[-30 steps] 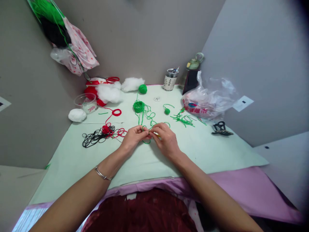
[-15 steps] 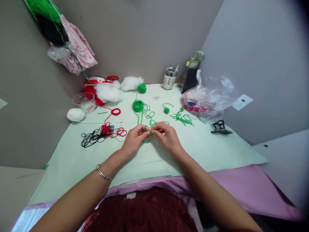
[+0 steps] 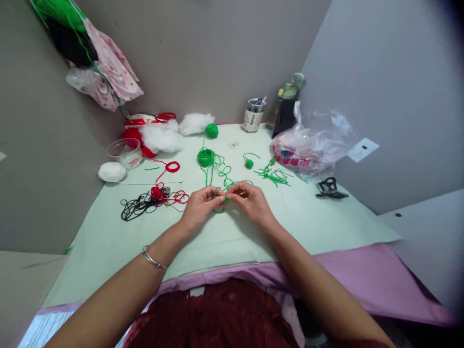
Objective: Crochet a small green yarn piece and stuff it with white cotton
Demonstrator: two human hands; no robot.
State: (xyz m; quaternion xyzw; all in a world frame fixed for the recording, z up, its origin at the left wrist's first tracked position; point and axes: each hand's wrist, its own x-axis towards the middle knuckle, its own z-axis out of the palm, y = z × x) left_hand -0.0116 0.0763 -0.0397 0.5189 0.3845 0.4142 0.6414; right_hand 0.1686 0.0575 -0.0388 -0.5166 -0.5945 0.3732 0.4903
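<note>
Work surface: pale green table cover (image 3: 311,232), with a purple cloth (image 3: 366,280) hanging along its near edge. Upper left: pink dotted bag (image 3: 125,79), hung up, with green and black material above it. Right rear: translucent plastic bag (image 3: 319,145), red print on its side, slumped on the cover beside a dark upright panel (image 3: 284,118).

Both hands meet at the middle of the table. Left hand (image 3: 201,205): thumb and forefinger pinch a small green yarn piece (image 3: 226,199). Right hand (image 3: 250,200): thumb and fingertips close on the same piece from the other side. The piece sits between the two sets of fingertips, mostly covered by them; its shape cannot be told. A loop of green yarn shows just below.

Rear left: white stuffing (image 3: 161,137) in front of a red and white packet, near a transparent tub (image 3: 132,158). Left of the hands: black cord tangle (image 3: 134,208), red yarn lying over its right end. Rear centre: pen tin (image 3: 253,118), upright. Far right: black hair clip (image 3: 330,189).

Beyond the hands: green yarn bundle (image 3: 206,157), loose strands trailing toward the fingers. Behind it: green ball (image 3: 212,130). Smallest: red ring (image 3: 172,166); little green ball (image 3: 249,164), tailed, near cut green strands (image 3: 273,176).
</note>
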